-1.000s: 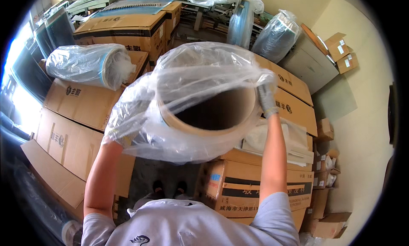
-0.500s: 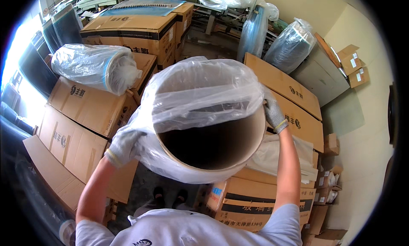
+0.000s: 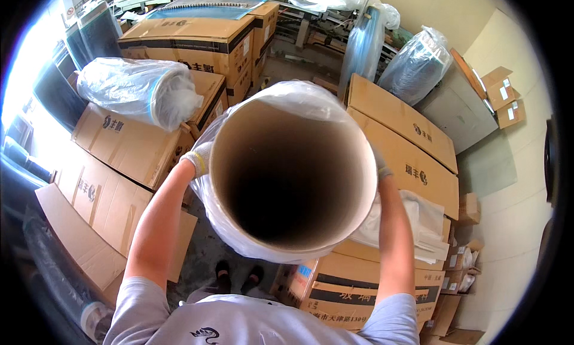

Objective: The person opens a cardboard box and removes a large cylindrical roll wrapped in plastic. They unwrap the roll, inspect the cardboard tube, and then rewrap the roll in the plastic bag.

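A wide cardboard tube (image 3: 353,207) stands in front of me, its round open end facing up and its inside dark. Clear plastic wrap (image 3: 224,228) bunches around its outside and folds over the far rim. My left hand (image 3: 201,158), in a light knitted glove with a yellow-striped cuff, is at the tube's left side, against the plastic. On the opposite side is my right hand (image 3: 382,164), also gloved and largely hidden by the tube. The fingers of both hands are out of sight behind the tube wall and wrap.
Brown cartons (image 3: 128,145) line the left side, with a plastic-wrapped roll (image 3: 122,85) lying on them. More cartons (image 3: 406,118) stand at right, beside upright wrapped rolls (image 3: 415,67). White sheeting (image 3: 412,225) lies on a near-right carton. Small boxes (image 3: 469,207) sit along the wall.
The plastic that lay across the tube's opening is drawn back, baring the whole mouth. Both hands have moved farther around the tube's sides, and its opening faces me more directly.
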The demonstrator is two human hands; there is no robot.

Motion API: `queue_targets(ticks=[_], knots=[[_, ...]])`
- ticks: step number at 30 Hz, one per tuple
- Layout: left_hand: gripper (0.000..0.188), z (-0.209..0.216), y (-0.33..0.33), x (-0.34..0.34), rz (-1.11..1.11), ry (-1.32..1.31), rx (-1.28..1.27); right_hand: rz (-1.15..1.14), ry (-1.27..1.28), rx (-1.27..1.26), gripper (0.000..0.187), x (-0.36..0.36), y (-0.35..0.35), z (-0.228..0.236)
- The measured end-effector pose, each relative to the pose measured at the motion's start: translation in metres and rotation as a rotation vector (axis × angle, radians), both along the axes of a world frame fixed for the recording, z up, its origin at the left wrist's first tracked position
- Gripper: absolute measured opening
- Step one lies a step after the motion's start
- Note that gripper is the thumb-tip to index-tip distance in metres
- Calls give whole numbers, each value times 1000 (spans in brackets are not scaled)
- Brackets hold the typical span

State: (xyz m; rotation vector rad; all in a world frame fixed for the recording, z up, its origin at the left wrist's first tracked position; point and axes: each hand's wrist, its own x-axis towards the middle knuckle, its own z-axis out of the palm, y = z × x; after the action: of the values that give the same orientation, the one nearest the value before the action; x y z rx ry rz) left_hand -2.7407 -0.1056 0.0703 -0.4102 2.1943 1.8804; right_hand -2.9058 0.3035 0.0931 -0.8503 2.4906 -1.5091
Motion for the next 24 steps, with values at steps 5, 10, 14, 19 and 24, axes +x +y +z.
queue_targets(ticks=[5, 10, 14, 19, 24], knots=[[39, 16, 10, -20, -265, 311, -47, -120, -294, -232, 48, 20, 33, -61], [51, -132, 8, 49, -132, 1, -462, -210, -567, -578, 43, 47, 28, -70], [47, -212, 16, 74, -84, -135, -663, -418, -517, -925, 40, 119, 30, -44], [48, -209, 38, 69, -57, -200, -742, -478, 785, 291, 39, 277, -64, 54], [60, -231, 46, 113, -40, 53, -833, -76, 704, 434, 44, 314, -136, 61]])
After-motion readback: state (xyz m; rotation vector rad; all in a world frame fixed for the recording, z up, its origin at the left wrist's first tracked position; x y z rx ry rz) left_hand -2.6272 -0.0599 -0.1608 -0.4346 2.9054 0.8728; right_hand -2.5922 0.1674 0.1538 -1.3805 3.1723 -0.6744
